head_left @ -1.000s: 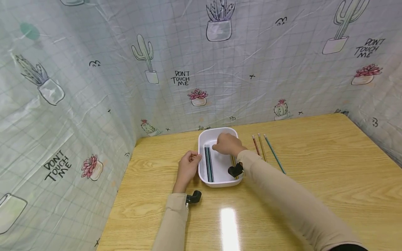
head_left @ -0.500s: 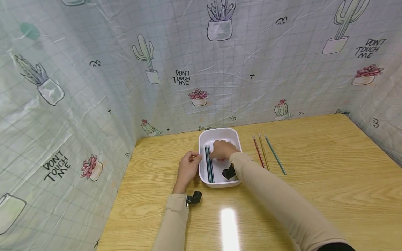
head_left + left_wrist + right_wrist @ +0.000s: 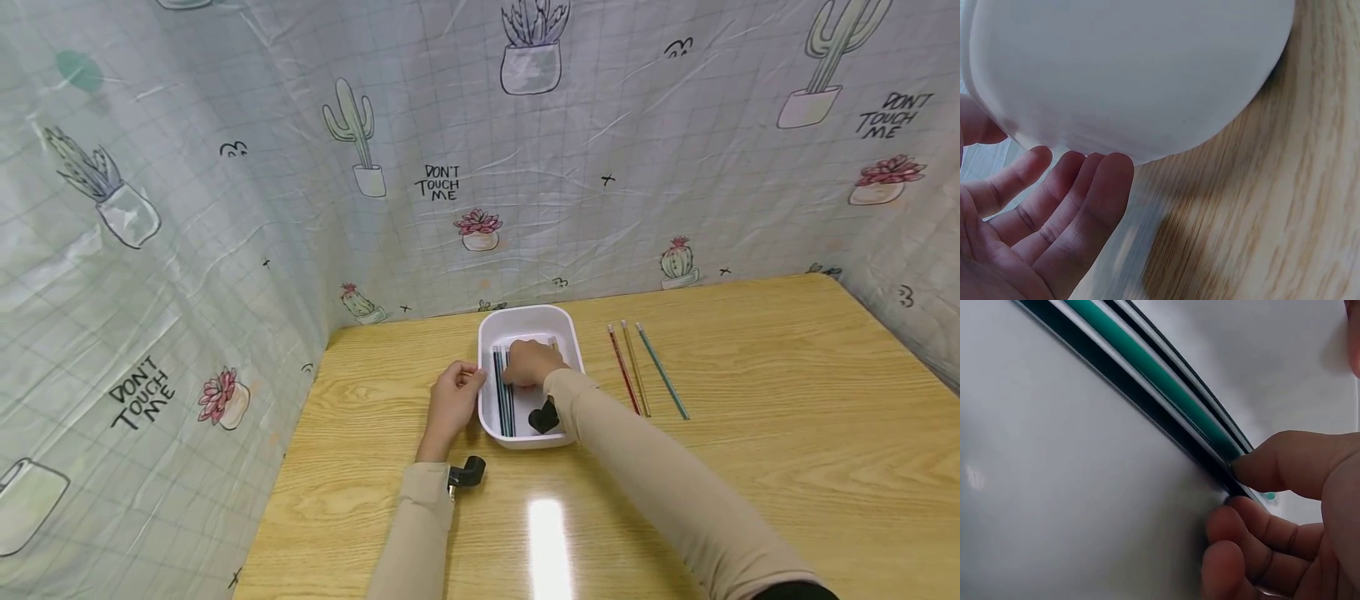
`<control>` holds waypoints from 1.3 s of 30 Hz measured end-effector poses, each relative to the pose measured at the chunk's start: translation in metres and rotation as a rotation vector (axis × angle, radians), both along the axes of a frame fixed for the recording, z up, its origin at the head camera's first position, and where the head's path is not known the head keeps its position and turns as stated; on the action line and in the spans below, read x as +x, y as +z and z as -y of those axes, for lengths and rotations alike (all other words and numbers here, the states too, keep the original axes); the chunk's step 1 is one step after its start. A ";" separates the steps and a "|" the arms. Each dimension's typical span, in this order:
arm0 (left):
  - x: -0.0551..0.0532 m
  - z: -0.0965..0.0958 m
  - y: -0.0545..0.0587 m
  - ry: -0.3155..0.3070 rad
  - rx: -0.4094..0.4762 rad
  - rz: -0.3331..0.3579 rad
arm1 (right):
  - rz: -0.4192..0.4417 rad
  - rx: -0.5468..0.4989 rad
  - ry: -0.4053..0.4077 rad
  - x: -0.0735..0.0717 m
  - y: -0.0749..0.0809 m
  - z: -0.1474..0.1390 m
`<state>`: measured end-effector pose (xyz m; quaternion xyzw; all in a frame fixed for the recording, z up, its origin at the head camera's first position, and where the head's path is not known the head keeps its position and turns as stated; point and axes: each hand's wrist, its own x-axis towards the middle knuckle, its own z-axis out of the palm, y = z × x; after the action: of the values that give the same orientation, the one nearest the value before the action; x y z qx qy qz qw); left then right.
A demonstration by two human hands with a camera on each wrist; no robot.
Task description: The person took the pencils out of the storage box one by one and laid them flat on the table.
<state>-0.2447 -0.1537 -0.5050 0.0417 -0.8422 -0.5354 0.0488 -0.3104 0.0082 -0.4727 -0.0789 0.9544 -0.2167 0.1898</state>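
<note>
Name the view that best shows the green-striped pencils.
Right wrist: the green-striped pencils appear close up, their stripes clear. The head view shows them small, partly hidden by the right hand; the left wrist view shows none.

Head view: right hand [image 3: 531, 364] and black wrist camera [image 3: 543, 417] hide part of the tray [image 3: 525, 443] floor; yellowish pencil [image 3: 553, 342] at the tray's right mostly covered, one end showing; red pencil [image 3: 624, 372] markings too small to read; left wrist view: tray and left hand [image 3: 1047, 231] cut off; right wrist view: dark pencils [image 3: 1147, 378] cut by top edge; fingertip [image 3: 1355, 340] at right edge, owner unclear.
</note>
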 end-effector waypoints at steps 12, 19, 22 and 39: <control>-0.002 0.001 -0.001 0.001 0.001 0.002 | 0.003 0.006 -0.035 0.002 -0.002 0.000; -0.002 0.001 0.000 0.002 -0.008 0.006 | -0.017 -0.005 -0.050 0.003 -0.001 -0.002; -0.002 0.001 0.001 0.003 -0.009 0.007 | -0.032 -0.002 -0.055 0.003 -0.002 -0.003; 0.000 -0.002 0.004 0.006 -0.007 0.016 | -0.116 -0.150 -0.129 0.000 0.010 -0.015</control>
<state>-0.2449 -0.1522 -0.5011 0.0484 -0.8443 -0.5319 0.0437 -0.3101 0.0228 -0.4629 -0.0438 0.9479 -0.2945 0.1136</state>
